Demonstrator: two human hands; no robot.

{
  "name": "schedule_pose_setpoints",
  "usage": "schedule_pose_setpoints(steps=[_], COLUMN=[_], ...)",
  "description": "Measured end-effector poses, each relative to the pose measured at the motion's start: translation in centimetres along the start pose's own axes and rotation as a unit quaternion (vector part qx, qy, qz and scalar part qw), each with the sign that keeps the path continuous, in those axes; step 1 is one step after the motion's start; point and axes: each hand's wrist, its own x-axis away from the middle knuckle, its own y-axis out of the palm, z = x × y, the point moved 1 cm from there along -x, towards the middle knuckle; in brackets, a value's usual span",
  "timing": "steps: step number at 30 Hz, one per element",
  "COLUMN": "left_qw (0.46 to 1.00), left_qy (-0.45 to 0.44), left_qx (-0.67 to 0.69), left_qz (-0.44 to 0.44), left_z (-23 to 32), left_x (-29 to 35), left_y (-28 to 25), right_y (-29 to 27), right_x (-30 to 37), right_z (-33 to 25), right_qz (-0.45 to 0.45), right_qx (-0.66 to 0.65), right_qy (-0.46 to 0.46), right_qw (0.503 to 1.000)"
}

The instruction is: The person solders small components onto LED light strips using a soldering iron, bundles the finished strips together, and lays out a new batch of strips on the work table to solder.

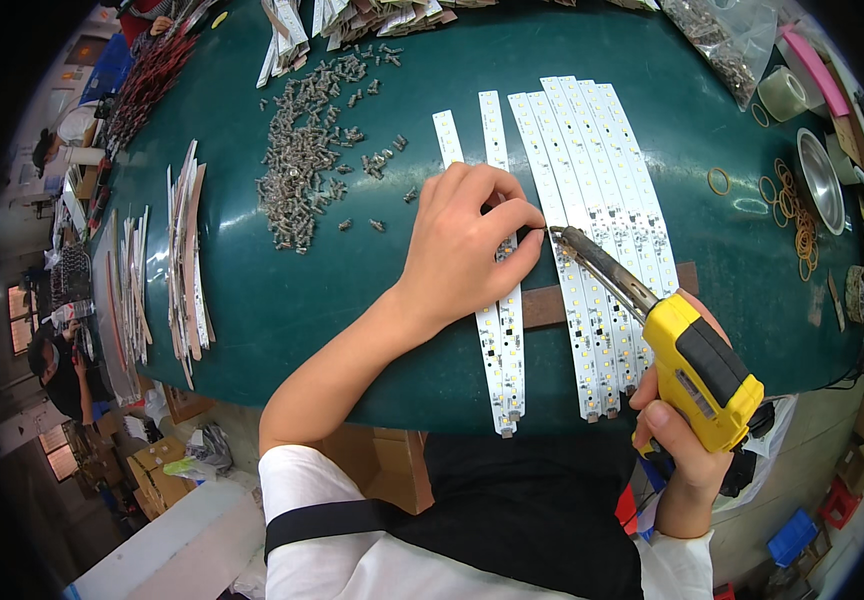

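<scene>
My right hand (684,437) is wrapped round the handle of a yellow and black soldering gun (694,372). The gun's dark tip meets the left edge of a row of several white LED strips (620,262), level with their middle. Close beside that tip, my left hand (460,240) has thumb and forefinger pinched together; whatever is between them is too small to make out. Under this hand lie two more LED strips (497,350), partly covered by it. A flat brown bar (544,307) runs crosswise beneath the strips.
Small metal parts (297,165) are heaped on the green table (372,330), left of the strips. Stacks of thin strips (187,260) lie farther left. Rubber bands (802,235), a metal bowl (820,180) and a tape roll (782,95) occupy the right side. Other people sit at left.
</scene>
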Motion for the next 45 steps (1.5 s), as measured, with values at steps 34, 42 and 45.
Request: schedule_pose_setpoints(steps=[34, 42, 45], left_qw=[0.991, 0.971, 0.980], left_qy=[0.026, -0.210, -0.173], left_qx=[-0.119, -0.080, -0.084], left_qz=[0.053, -0.081, -0.054], left_z=[-1.9, -4.2, -4.2], left_x=[-1.7, 3.1, 4.5], left_y=[-6.6, -12.1, -10.8], right_y=[-0.9, -3.0, -2.9], right_x=[1.9, 1.8, 1.8], right_z=[0.2, 0.7, 1.0], right_qz=[0.063, 0.075, 0.076], right_qx=[-0.029, -0.038, -0.042], right_qy=[-0.117, -0.140, -0.134], right_qw=[0.991, 0.987, 0.987])
